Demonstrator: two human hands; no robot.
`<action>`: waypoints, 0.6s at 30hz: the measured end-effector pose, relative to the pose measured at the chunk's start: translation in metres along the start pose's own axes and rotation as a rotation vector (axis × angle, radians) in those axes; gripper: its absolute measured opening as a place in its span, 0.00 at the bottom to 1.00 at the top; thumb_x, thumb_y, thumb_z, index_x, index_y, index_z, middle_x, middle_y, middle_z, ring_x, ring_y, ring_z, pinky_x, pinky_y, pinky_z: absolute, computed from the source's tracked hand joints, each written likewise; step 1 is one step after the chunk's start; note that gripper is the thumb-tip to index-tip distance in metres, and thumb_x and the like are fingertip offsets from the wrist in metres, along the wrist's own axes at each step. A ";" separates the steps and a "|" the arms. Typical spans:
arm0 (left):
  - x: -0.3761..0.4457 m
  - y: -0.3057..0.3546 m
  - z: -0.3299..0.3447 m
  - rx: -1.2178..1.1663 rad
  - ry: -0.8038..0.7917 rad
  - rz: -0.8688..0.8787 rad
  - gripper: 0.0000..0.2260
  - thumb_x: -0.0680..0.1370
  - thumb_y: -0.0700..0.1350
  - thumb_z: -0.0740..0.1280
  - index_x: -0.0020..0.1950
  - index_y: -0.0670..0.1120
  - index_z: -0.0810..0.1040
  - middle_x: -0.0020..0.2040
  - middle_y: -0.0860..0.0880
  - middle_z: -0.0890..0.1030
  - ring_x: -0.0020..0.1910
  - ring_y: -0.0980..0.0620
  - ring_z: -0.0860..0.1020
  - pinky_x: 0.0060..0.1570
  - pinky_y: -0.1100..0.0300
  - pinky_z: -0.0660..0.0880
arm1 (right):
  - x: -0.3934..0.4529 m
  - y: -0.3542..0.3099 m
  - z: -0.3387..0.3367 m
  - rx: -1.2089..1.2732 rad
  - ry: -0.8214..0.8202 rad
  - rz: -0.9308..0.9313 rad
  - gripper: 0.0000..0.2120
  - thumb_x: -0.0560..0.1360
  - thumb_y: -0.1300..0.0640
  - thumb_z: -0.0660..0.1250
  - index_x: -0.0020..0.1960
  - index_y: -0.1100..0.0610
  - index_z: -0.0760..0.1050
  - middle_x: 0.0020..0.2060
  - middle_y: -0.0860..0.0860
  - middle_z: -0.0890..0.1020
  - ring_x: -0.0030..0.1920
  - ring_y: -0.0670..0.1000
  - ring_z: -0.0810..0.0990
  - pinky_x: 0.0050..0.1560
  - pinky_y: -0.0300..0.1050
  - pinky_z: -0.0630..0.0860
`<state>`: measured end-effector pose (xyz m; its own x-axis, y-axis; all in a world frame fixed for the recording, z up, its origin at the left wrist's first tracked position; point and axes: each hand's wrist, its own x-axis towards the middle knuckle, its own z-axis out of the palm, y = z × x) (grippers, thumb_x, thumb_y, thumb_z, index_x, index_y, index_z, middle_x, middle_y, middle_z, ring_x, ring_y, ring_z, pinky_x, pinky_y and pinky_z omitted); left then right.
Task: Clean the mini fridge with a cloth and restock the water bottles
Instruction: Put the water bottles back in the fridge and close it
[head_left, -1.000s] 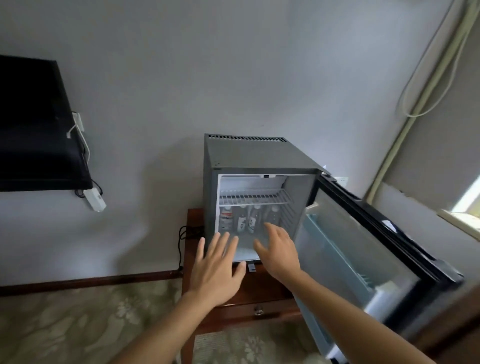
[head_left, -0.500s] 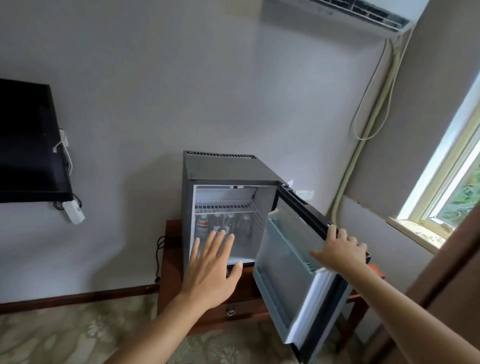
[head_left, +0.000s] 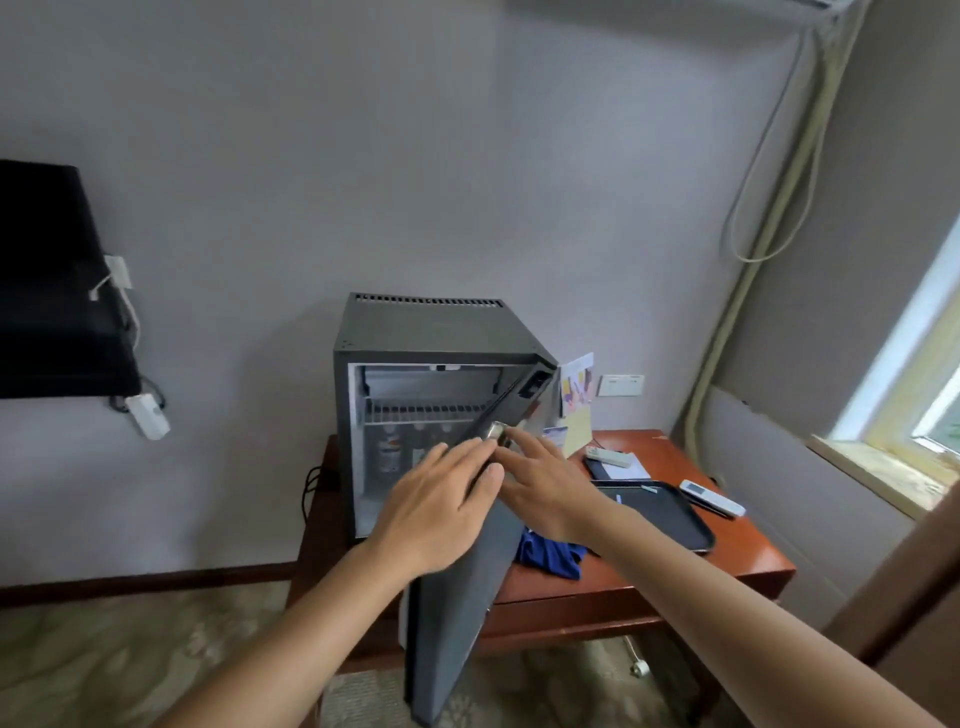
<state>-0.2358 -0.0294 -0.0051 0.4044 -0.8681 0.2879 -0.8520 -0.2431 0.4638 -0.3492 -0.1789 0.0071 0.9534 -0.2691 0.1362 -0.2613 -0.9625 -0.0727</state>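
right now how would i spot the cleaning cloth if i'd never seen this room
Find the grey mini fridge standing on the red-brown wooden table against the wall. Just right of its half-open door, on the tabletop, lies the cloth, crumpled beside a flat black tray. It is the only soft, bright blue thing there; the tray and the remotes nearby are hard, and black or white.

Soft daylight spills in from the window (head_left: 930, 415) at right, leaving the room fairly dim and grey. Both hands are smeared with motion blur, and wide-angle distortion bends the edges.
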 end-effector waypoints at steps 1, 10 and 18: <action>0.005 -0.004 -0.003 0.086 0.012 -0.029 0.26 0.84 0.64 0.44 0.82 0.59 0.57 0.82 0.59 0.58 0.82 0.52 0.55 0.79 0.47 0.56 | 0.009 0.003 0.006 0.062 -0.049 0.066 0.27 0.83 0.39 0.51 0.79 0.45 0.60 0.80 0.53 0.60 0.78 0.61 0.54 0.73 0.66 0.61; 0.072 -0.091 -0.014 0.563 0.095 -0.248 0.33 0.80 0.68 0.38 0.83 0.57 0.55 0.83 0.50 0.58 0.83 0.45 0.51 0.76 0.32 0.38 | 0.141 0.021 0.024 0.012 0.099 0.234 0.37 0.78 0.25 0.42 0.82 0.38 0.40 0.83 0.48 0.41 0.80 0.59 0.32 0.77 0.68 0.34; 0.147 -0.167 -0.010 0.499 0.176 -0.237 0.35 0.80 0.71 0.41 0.83 0.55 0.53 0.84 0.47 0.54 0.83 0.45 0.46 0.78 0.34 0.43 | 0.218 0.043 0.058 0.021 0.159 0.367 0.36 0.77 0.24 0.42 0.81 0.36 0.40 0.83 0.48 0.41 0.80 0.60 0.32 0.75 0.71 0.32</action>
<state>-0.0309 -0.1127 -0.0321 0.6162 -0.6903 0.3791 -0.7678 -0.6338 0.0940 -0.1434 -0.2772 -0.0237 0.7621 -0.5980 0.2482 -0.5752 -0.8013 -0.1644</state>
